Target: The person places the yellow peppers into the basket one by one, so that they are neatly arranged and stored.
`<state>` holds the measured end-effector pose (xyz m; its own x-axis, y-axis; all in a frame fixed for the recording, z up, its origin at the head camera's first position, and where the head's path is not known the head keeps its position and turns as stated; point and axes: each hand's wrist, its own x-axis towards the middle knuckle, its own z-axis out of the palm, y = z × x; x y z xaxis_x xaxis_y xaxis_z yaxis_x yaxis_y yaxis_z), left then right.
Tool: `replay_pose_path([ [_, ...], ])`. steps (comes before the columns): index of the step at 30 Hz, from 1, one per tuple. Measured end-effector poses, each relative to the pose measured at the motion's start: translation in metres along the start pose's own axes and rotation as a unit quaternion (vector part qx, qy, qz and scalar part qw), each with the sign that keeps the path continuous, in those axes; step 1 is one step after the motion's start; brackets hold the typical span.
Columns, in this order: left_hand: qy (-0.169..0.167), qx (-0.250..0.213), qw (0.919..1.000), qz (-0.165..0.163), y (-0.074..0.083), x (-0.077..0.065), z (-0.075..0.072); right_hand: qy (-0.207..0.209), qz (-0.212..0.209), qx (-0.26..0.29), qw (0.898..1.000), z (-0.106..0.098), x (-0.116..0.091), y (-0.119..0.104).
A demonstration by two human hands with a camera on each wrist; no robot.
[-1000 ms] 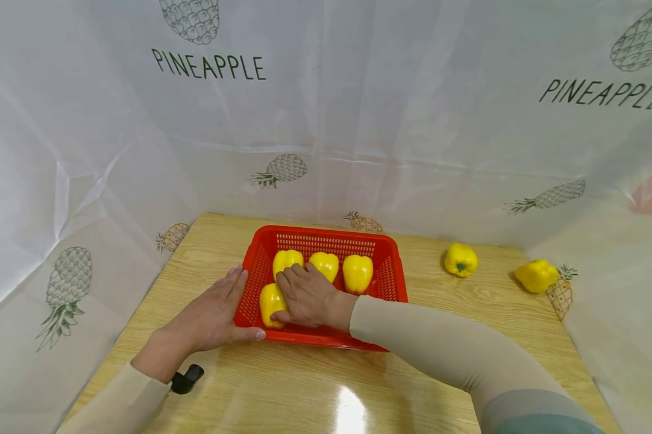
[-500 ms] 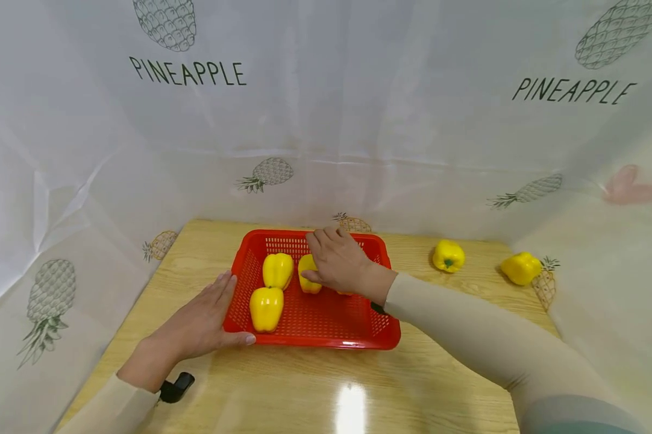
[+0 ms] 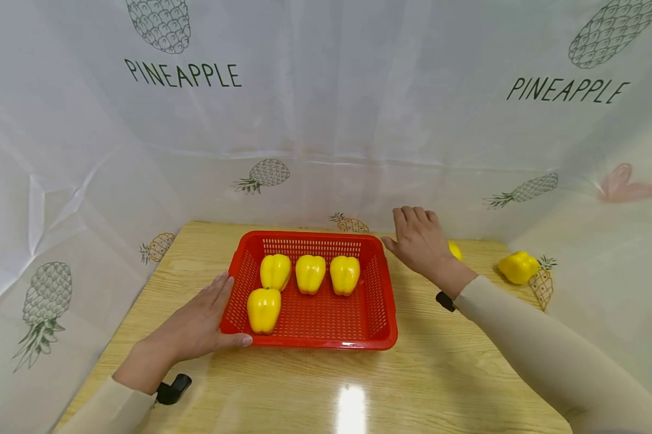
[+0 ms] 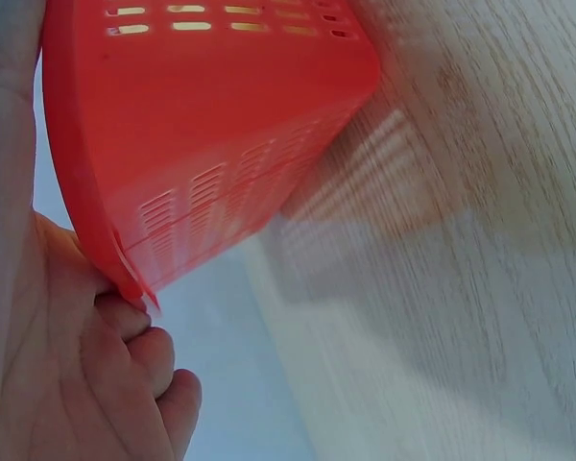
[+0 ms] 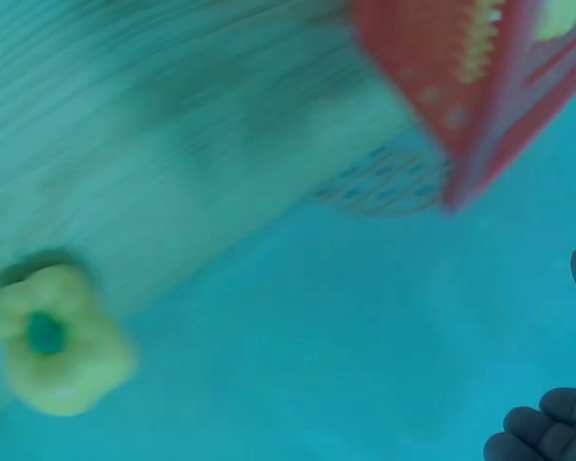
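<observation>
A red plastic basket [image 3: 326, 345] stands on the table with several yellow bell peppers [image 3: 310, 274] inside: three along the back and one at the front left. My left hand [image 3: 196, 322] rests against the basket's left front corner, fingers straight along the left rim and thumb at the front rim. The left wrist view shows its fingers by the basket wall [image 4: 202, 115]. Past the basket's right back corner, my right hand [image 3: 420, 244] is in the air, holding nothing. It mostly hides another yellow bell pepper [image 3: 455, 249], which the right wrist view shows stem up [image 5: 58, 341].
One more yellow bell pepper [image 3: 518, 267] lies on its side at the table's right back edge. White sheeting [image 3: 326, 108] printed with pineapples encloses the wooden table [image 3: 282, 392] at the back and both sides.
My right hand has lifted off the peppers in the basket and moved right, past its rim. The front left pepper has shifted slightly, and the back right one has moved right. My left hand stays at the corner.
</observation>
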<state>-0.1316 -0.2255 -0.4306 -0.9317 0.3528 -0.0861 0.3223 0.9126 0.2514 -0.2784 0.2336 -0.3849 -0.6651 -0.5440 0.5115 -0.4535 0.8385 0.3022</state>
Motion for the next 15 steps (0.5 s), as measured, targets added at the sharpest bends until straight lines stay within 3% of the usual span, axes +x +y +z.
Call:
replay_pose_path([
  [4,0.002,-0.002,1.0000,-0.002,0.000,-0.002,-0.001,-0.006,0.043,-0.007,0.999,0.017,-0.019,0.025],
  [7,0.002,-0.004,1.0000,-0.001,-0.001,-0.002,-0.001,-0.068,0.090,-0.005,0.994,0.028,-0.034,0.040],
  [10,0.003,-0.006,1.0000,0.002,-0.002,-0.002,0.000,-0.138,0.131,-0.007,0.982,0.040,-0.049,0.053],
  [15,0.000,-0.006,1.0000,0.002,-0.003,-0.001,0.002,-0.195,0.158,-0.014,0.968,0.059,-0.072,0.069],
])
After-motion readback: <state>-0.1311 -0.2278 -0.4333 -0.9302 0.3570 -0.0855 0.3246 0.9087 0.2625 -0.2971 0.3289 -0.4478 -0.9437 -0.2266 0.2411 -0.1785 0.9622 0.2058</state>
